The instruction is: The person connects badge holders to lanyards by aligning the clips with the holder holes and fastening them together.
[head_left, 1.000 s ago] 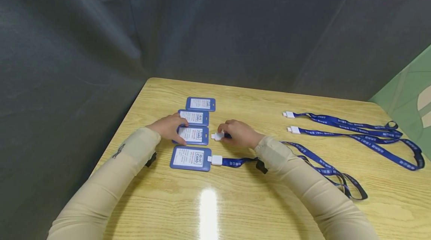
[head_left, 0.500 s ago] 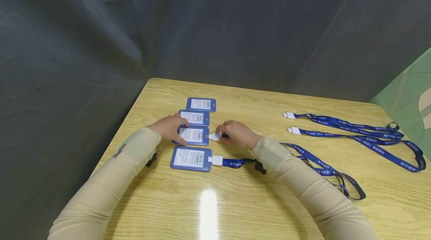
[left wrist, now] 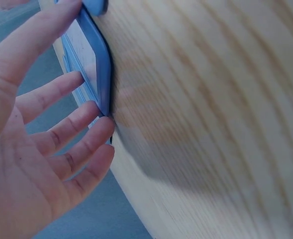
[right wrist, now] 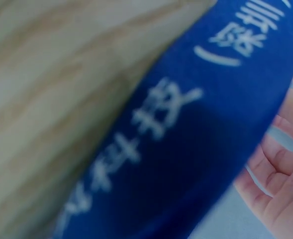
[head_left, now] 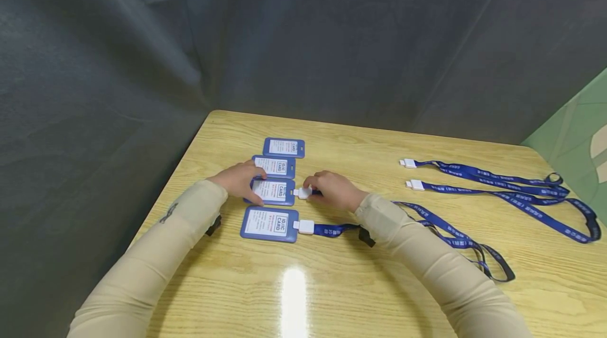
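My left hand (head_left: 235, 179) spans a blue ID badge holder (head_left: 276, 191), third from the back in a column, with thumb and index finger at its opposite long edges. In the left wrist view its fingertips (left wrist: 104, 124) lie along the holder's edge. My right hand (head_left: 335, 190) pinches a lanyard's white clip (head_left: 304, 194), whose narrow tip meets the slotted end of that holder. A blue strap with white lettering (right wrist: 171, 119) crosses the right wrist view and hides part of the right hand. The nearest badge holder (head_left: 270, 225) has a white clip (head_left: 306, 227) at its slotted end.
Two more badge holders, one at the back (head_left: 284, 147) and one before it (head_left: 275, 167), complete the column. On the right lie two lanyards, the farther (head_left: 474, 171) and the nearer (head_left: 521, 204). The wooden table (head_left: 227, 285) ends at a dark curtain (head_left: 332, 38).
The right hand has moved slightly left, bringing the white clip from just short of the badge holder to its slotted end. The left hand has stayed in place.
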{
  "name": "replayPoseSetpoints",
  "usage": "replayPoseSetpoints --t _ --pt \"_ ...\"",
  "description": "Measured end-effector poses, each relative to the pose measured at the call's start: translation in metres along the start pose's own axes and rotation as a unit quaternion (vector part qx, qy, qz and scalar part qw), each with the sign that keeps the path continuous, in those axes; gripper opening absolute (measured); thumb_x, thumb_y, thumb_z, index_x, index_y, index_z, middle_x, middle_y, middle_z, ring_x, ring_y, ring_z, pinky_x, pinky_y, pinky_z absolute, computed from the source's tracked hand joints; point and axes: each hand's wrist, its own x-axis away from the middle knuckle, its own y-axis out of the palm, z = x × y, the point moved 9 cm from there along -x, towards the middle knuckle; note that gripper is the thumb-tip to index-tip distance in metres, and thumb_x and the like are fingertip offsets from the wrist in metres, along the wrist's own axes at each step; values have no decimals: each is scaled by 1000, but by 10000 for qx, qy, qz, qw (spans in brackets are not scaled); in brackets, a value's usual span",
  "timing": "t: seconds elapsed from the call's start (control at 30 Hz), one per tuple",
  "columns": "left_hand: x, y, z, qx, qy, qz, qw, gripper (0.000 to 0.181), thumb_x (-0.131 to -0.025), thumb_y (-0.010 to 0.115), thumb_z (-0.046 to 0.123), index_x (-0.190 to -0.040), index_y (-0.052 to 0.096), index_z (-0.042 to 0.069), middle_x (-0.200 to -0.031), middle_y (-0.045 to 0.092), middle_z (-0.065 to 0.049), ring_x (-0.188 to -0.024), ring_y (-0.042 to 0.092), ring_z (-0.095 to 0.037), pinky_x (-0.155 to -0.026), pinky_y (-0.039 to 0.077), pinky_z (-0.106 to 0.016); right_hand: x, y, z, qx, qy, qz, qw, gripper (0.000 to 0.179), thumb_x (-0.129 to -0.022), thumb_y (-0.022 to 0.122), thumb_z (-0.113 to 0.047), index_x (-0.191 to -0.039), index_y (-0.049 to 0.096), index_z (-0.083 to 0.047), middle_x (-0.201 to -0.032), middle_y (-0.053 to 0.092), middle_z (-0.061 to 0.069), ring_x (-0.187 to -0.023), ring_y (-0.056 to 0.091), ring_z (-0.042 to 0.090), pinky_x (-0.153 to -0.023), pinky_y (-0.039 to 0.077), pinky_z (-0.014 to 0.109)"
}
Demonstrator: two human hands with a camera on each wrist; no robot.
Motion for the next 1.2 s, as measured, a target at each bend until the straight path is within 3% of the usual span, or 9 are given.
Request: replayPoseSetpoints --t 0.63,1.2 --pt "0 -2 0 143 35 175 9997 65 -67 83 34 -119 60 3 -115 55 -15 -97 52 -23 -96 44 -38 -5 4 3 -292 193 -247 9991 24 -84 69 -18 -106 67 -8 -96 70 6 -82 62 14 -77 53 29" --pt "-1 -2 -1 91 -107 217 9997 63 -67 83 33 -119 61 5 -112 55 -13 -92 50 -21 -91 45 -36 -12 5 -4 -177 86 -242 9995 12 -82 70 -18 -90 68 -9 -82 69 1 -66 51 7 -63 46 22"
